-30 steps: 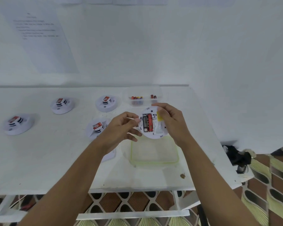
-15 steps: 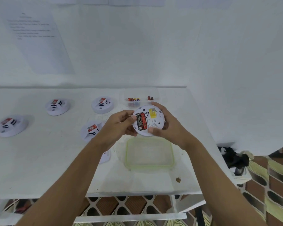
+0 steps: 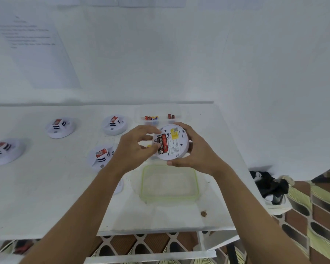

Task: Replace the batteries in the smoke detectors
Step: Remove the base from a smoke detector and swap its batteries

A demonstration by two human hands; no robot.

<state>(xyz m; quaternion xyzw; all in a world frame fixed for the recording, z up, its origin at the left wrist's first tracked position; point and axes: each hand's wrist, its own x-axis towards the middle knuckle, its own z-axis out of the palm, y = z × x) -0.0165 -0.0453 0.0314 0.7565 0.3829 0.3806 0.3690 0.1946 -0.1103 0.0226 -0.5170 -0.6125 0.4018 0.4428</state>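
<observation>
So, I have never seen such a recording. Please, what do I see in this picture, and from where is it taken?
No machine here: a person works with two bare hands. The camera sits on the person's head and looks forward and down, so both arms enter from below. The right hand holds a round white smoke detector, back facing the camera, above the white table. The left hand touches the batteries in its open bay; whether it pinches one I cannot tell. On the table lie four more detectors, a clear box with green rim, and a small clear tray of loose batteries.
</observation>
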